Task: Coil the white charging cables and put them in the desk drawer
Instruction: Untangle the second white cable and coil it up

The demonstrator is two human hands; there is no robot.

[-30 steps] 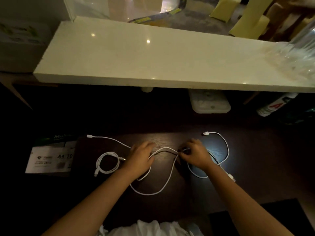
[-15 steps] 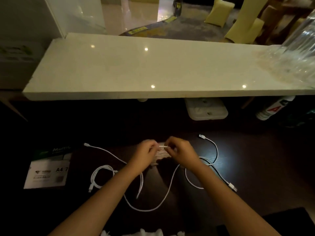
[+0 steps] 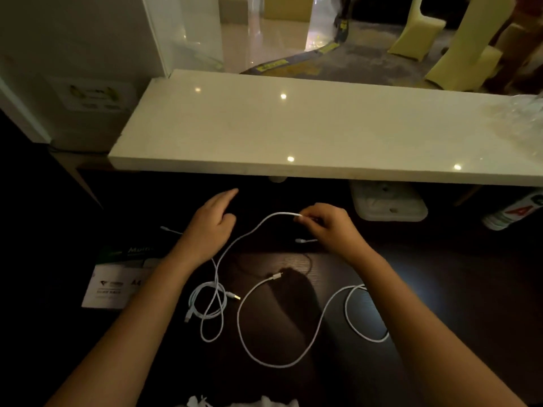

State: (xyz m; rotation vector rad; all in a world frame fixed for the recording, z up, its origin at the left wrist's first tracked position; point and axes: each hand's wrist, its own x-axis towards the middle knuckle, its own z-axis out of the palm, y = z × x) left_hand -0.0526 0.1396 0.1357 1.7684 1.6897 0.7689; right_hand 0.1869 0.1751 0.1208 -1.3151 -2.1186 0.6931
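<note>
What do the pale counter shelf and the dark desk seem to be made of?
Counter shelf: likely polished stone or a stone-like composite; its cream surface is glossy and mirrors small ceiling lights. Dark desk: probably wood or wood veneer, matte, with faint straight grain lines where the light falls.

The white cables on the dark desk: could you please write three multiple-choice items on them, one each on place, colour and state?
1. Where does the small coiled cable lie?
A. On the marble counter
B. On the dark desk, near the left forearm
C. In a drawer

2. What colour are the cables?
A. White
B. Red
C. Black

3. What is the right hand doing?
A. Resting flat
B. Pinching a raised cable
C. Holding a bottle

Answers:
1 B: the coil sits on the dark desk, beside the left forearm.
2 A: every strand shows white.
3 B: its fingertips pinch the cable's raised end; the left hand holds nothing.
</note>
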